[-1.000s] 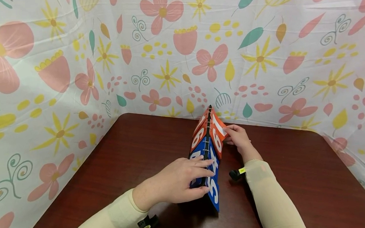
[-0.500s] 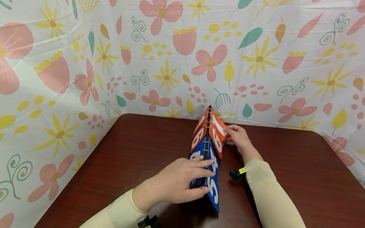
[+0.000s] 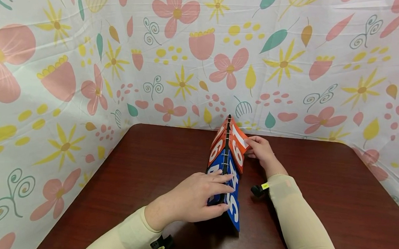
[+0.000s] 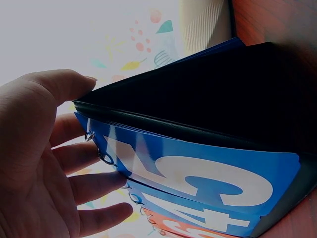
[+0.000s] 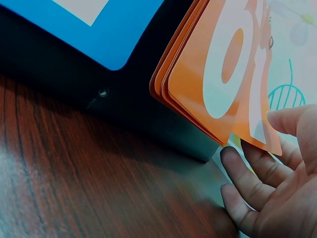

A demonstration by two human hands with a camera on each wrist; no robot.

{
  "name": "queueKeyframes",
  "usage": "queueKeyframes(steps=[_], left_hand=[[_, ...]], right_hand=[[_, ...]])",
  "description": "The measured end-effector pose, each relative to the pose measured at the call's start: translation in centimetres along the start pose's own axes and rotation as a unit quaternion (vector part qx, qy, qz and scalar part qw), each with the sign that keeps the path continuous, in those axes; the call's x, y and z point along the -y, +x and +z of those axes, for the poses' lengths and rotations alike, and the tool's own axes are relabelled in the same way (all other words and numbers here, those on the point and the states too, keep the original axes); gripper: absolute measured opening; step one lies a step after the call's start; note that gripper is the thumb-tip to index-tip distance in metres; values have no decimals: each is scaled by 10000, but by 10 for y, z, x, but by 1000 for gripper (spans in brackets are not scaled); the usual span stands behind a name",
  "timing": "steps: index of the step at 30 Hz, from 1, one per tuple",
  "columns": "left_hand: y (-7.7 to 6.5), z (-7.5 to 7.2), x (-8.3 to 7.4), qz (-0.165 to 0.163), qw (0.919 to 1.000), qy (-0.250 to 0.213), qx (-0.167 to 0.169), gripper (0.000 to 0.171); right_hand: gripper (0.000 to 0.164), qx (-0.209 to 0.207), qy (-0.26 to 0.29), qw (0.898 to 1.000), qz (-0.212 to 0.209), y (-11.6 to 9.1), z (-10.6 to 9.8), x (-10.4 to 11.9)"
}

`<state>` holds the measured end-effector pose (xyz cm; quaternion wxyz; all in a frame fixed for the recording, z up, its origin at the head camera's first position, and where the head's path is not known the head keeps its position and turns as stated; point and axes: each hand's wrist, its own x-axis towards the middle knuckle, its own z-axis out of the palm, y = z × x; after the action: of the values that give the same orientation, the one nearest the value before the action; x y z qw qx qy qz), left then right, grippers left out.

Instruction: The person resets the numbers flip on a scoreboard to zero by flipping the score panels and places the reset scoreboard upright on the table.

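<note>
A tent-shaped flip scoreboard (image 3: 227,147) stands on the table, its number cards hung on metal rings along a black ridge. Red-orange cards are at the far end and blue ones (image 4: 223,173) at the near end. My left hand (image 3: 193,195) lies over the near part of the ridge, fingers spread and fairly straight, fingertips reaching to the right face. At the far right my right hand (image 3: 261,151) pinches the loose edge of one red-orange card (image 5: 273,141) between thumb and fingers. That card bends away from the stack beneath it, which shows a white 6 or 9.
The dark reddish wood table (image 3: 147,162) spreads around the scoreboard. A floral curtain (image 3: 196,79) hangs along its back and left sides. Black wrist devices (image 3: 258,190) sit on both forearms, over light sleeves.
</note>
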<state>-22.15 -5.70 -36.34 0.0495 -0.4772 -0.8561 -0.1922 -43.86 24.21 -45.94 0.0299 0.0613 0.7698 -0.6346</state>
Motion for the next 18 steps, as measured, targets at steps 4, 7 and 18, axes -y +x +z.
queueKeyframes(steps=[4, 7, 18], left_hand=[[0, 0, 0, -21, 10000, -12, 19, 41], [0, 0, 1, -38, 10000, -36, 28, 42], [-1, -1, 0, -99, 9999, -28, 74, 43]], right_hand=[[41, 2, 14, 10000, 3, 0, 0, 0], [43, -2, -16, 10000, 11, -1, 0, 1], [44, 32, 34, 10000, 52, -1, 0, 2]])
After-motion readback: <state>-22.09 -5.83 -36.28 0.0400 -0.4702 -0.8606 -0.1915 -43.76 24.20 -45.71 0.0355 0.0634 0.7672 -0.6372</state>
